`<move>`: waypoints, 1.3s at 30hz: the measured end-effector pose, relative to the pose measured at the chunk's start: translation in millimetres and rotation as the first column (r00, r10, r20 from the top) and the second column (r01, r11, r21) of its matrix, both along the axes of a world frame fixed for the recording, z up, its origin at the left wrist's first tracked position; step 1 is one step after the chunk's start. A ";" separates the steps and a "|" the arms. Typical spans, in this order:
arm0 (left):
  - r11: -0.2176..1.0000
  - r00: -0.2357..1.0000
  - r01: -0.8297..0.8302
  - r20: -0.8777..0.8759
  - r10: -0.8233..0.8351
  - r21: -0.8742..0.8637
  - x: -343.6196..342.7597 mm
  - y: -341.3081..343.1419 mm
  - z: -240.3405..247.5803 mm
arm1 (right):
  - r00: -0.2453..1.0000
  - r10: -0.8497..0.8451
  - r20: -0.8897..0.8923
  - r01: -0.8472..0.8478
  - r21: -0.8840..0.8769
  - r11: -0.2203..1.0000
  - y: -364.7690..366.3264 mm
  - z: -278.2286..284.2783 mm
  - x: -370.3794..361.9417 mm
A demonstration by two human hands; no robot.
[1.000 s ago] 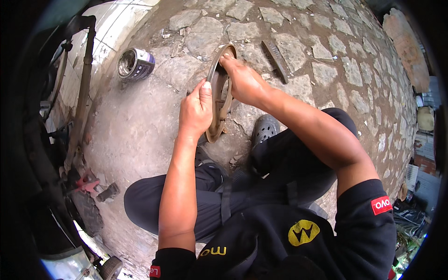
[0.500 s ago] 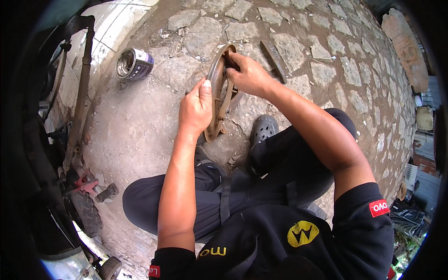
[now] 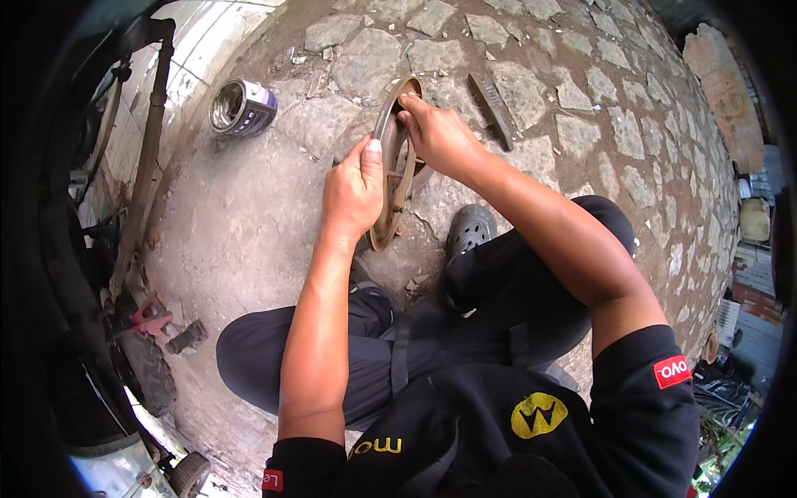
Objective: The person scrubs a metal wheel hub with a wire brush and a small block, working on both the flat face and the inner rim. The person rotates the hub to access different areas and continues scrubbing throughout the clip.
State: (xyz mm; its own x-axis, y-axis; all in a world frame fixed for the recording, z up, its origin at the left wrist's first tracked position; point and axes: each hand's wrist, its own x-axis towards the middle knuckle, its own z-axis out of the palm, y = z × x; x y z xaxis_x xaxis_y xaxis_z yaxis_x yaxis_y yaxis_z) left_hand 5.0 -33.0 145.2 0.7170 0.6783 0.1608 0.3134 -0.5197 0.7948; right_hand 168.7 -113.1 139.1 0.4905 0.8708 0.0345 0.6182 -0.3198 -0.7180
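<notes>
Raised on edge in front of my knees is a round, rusty metal plate with a raised rim and fittings on its inner face, which looks like a brake backing plate [image 3: 384,231]. My left hand [image 3: 353,195] is closed on its left rim, the thumb lying along the edge. My right hand [image 3: 446,143] has its fingers bent against the inside of the upper rim. Whether a small thing sits under those fingertips cannot be made out. Right of the plate, a long narrow dark brush [image 3: 491,109] lies on the stones.
An opened paint tin [image 3: 245,109] with a dark label stands at the far left. Nearer on the left are a red metal stand [image 3: 149,319], a dark block [image 3: 187,337] and dark vehicle parts. Uneven stone paving [image 3: 581,133] spreads to the right. My shoe [image 3: 471,230] is close to the plate.
My right hand's fingers have shifted slightly along the inside of the upper rim. The left hand keeps its hold, and the plate has turned a little more edge-on.
</notes>
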 end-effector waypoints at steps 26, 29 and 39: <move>0.999 0.999 0.011 0.044 -0.013 0.037 -0.9 6.1 -6.0 | 0.999 -0.009 0.035 0.003 0.176 0.984 3.2 7.6 -12.4; 1.000 1.000 0.008 -0.011 -0.008 -0.014 -0.3 -3.9 5.5 | 0.993 -0.050 -0.108 0.046 -0.040 0.998 1.0 16.6 -8.7; 1.000 1.000 0.007 -0.023 -0.007 -0.020 0.1 0.7 2.9 | 0.995 -0.089 -0.053 0.093 0.077 0.993 -1.8 0.1 -15.5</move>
State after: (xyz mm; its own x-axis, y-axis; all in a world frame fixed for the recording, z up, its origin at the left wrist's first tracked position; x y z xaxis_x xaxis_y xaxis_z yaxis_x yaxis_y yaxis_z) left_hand 5.0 -32.3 148.0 0.7252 0.6760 0.1307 0.3278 -0.5060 0.7978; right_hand 153.2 -114.9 139.2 0.5702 0.8180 0.0758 0.5526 -0.3137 -0.7722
